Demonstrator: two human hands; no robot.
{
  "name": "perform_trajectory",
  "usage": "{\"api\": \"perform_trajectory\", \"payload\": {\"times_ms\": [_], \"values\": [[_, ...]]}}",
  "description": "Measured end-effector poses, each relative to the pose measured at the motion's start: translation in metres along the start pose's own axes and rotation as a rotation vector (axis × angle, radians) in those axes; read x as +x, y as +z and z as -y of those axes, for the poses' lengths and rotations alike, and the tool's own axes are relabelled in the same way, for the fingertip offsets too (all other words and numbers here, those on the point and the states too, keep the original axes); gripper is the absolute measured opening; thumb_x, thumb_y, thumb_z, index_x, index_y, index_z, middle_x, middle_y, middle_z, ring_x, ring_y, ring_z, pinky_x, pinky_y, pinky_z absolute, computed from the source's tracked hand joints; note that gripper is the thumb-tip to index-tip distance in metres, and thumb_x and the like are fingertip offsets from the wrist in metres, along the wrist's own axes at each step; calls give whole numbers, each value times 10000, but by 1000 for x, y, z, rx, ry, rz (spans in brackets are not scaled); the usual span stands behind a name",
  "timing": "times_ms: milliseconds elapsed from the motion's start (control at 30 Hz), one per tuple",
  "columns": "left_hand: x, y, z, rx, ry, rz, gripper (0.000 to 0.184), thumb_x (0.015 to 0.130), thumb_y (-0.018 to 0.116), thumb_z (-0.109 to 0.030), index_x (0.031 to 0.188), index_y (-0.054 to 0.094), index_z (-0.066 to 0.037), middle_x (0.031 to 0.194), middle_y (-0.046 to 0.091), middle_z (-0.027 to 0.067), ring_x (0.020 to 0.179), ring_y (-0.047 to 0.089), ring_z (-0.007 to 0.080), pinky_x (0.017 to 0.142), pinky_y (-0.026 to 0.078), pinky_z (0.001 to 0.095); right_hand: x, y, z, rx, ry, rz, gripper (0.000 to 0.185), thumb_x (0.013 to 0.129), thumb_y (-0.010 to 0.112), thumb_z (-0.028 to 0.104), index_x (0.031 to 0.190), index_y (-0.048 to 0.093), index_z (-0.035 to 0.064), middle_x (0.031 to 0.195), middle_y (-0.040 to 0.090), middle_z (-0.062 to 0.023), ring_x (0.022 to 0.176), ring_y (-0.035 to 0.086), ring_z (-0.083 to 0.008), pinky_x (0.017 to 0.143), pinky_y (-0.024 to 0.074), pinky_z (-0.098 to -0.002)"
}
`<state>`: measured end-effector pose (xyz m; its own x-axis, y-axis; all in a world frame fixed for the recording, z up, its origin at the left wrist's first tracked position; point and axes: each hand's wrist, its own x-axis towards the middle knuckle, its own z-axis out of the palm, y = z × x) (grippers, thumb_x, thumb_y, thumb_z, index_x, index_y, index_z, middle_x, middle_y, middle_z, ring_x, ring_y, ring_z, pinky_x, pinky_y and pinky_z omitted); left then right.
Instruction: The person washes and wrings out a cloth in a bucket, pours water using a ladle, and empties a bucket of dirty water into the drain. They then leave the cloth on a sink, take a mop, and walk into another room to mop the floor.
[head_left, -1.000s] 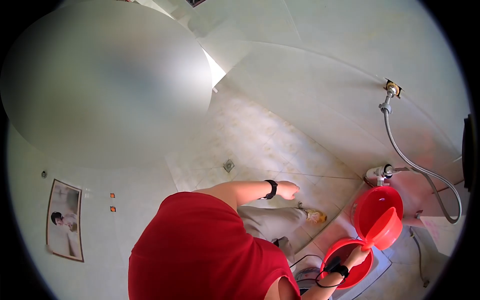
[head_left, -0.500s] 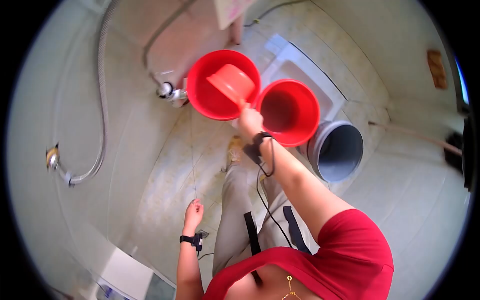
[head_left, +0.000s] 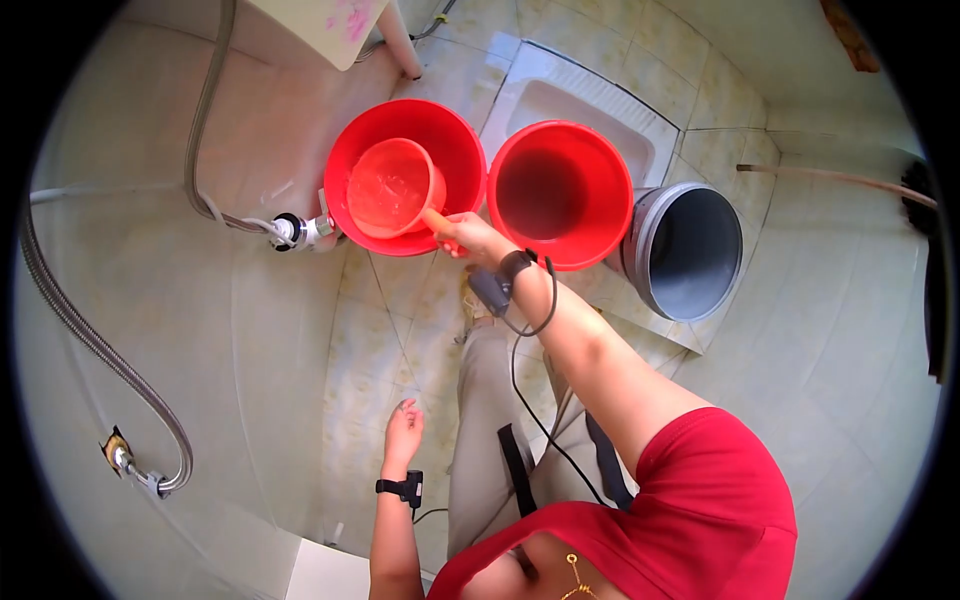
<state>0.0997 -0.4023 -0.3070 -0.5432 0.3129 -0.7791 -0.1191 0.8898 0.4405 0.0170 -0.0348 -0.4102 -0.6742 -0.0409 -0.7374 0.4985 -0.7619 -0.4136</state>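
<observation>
My right hand [head_left: 468, 236] is closed round the handle of an orange-red water dipper [head_left: 388, 188]. The dipper is over the left red bucket [head_left: 455, 135], its mouth turned up, with what looks like clear water inside. Just right of that hand stands a second red bucket [head_left: 612, 190], whose bottom looks dark; I cannot tell how much it holds. My left hand [head_left: 404, 432] hangs low over the tiled floor, fingers loosely curled and apart, touching nothing. Both wrists wear black straps with small devices, and a cable runs from the right one.
A grey bucket [head_left: 695, 250] leans at the right. Behind the buckets lies a white squat toilet [head_left: 540, 98]. A metal hose [head_left: 100, 350] curves along the left wall, near a valve [head_left: 300, 232]. A stick [head_left: 830, 175] juts from the right.
The dipper has moved left and turned so that its mouth faces up, with its inside now visible. My right hand went left with it. The camera view has shifted too.
</observation>
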Motion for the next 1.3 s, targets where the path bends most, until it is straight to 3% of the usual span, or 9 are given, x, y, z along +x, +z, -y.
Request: {"api": "perform_trajectory", "payload": {"times_ms": [233,333,533,667,800,1067,1133,1267,1300], "values": [[22,2,-15,74,81,94,320,862,544,-104,1143,493,38,826,575,62,719,549,124,671,479,250,-55,-30,-24,211,-101,234,262,796,561,33,1052,524,-6,648,506,5,474,467,-46,393,376,-173],[26,-4,-26,158,112,98,336,830,572,-93,1139,509,23,867,591,103,731,580,175,683,494,289,-104,-38,-22,233,-137,257,484,792,588,28,1257,453,25,677,526,2,482,469,-36,392,380,-168],[49,-10,-34,300,229,137,286,847,529,-105,1092,521,41,815,581,108,690,580,189,657,489,298,-232,-73,-17,211,-285,213,535,770,621,65,1270,434,21,712,544,-19,463,458,-52,388,377,-172],[58,-4,-79,348,234,187,280,838,533,-111,1073,530,43,815,585,122,707,585,209,665,483,313,-332,-91,-24,322,-387,25,530,750,632,75,1243,451,7,738,550,-29,463,458,-57,381,366,-179],[63,7,-118,419,368,213,289,832,537,-111,1078,530,41,827,587,131,726,585,226,686,481,328,-409,-109,-41,327,-454,-379,520,741,640,73,1221,458,-9,723,548,-40,449,448,-59,366,359,-180],[69,32,-131,466,373,287,313,809,565,-109,1085,533,36,862,596,151,767,593,257,710,481,343,-438,-167,-61,126,-448,-1003,376,762,572,31,1133,534,-15,658,522,1,456,481,-64,376,387,-198],[69,37,-131,488,354,301,314,807,568,-109,1083,534,37,867,597,153,770,593,260,713,481,343,-438,-180,-65,-134,-368,-1267,389,757,585,62,1138,544,-1,653,526,-12,467,490,-59,376,390,-204],[69,43,-138,528,329,324,318,805,570,-116,1083,535,35,882,598,153,786,593,261,729,478,348,-438,-199,-77,-461,-353,-1479,461,733,601,115,1177,530,13,741,631,-150,653,634,-282,589,503,-366],[72,46,-141,525,327,321,318,805,570,-116,1083,535,35,882,598,153,786,593,261,729,478,348,-435,-202,-81,-465,-354,-1476,461,733,601,115,1177,530,13,741,631,-150,653,634,-282,589,503,-366]]}}
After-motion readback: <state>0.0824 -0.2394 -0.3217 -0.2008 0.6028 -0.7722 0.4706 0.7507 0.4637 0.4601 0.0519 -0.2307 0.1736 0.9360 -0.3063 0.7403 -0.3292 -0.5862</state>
